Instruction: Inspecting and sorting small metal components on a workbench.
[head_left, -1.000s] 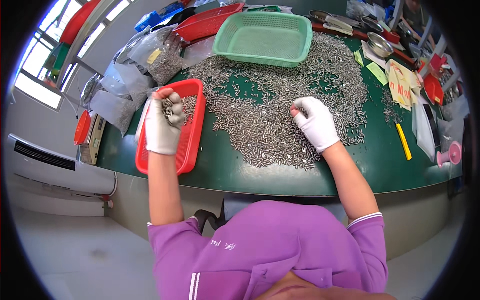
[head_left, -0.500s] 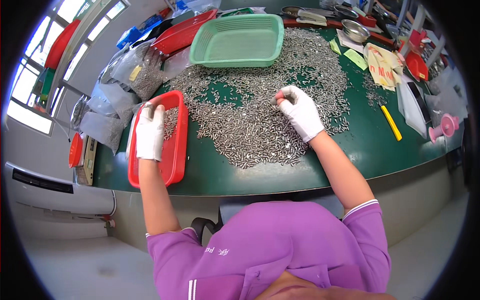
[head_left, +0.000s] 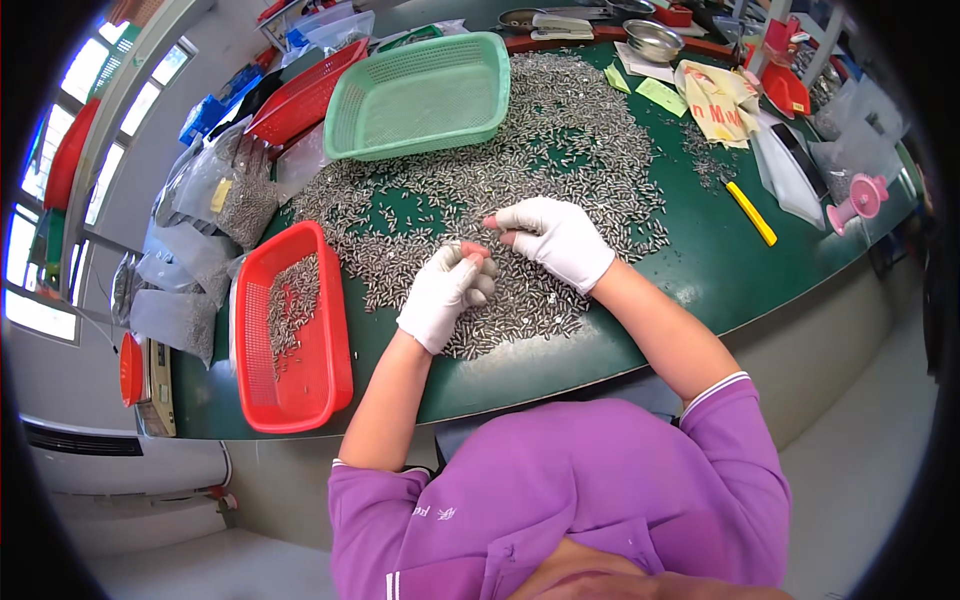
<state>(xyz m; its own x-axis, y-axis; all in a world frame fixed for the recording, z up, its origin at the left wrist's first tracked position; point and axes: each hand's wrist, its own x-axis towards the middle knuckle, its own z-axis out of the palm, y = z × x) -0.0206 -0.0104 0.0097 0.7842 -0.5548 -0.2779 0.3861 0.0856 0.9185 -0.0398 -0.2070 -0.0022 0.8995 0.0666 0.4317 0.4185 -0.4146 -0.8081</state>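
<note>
Both my hands wear white gloves with bare fingertips and hover over a wide spread of small silvery metal pins (head_left: 590, 130). My left hand (head_left: 450, 295) is over the near part of the spread, with thumb and fingers curled together. Close beside it, my right hand (head_left: 558, 240) points leftward, its thumb and forefinger drawn near each other in a pinch. Anything between the fingertips of either hand is too small to make out. Left of my left forearm, a red plastic basket (head_left: 343, 365) on the table has more pins inside.
A green basket (head_left: 335, 105) rests at the far side of the pins. Clear bags of pins (head_left: 245, 205) crowd the left edge. To the right lie a yellow-handled cutter (head_left: 752, 213), a cloth bag (head_left: 715, 105) and a pink spool (head_left: 862, 198). A metal bowl (head_left: 655, 40) stands farther back.
My left hand has left the red basket and come right, over the pins beside my right hand. My right hand has shifted slightly left, its fingers now pointing leftward. The whole view has turned somewhat.
</note>
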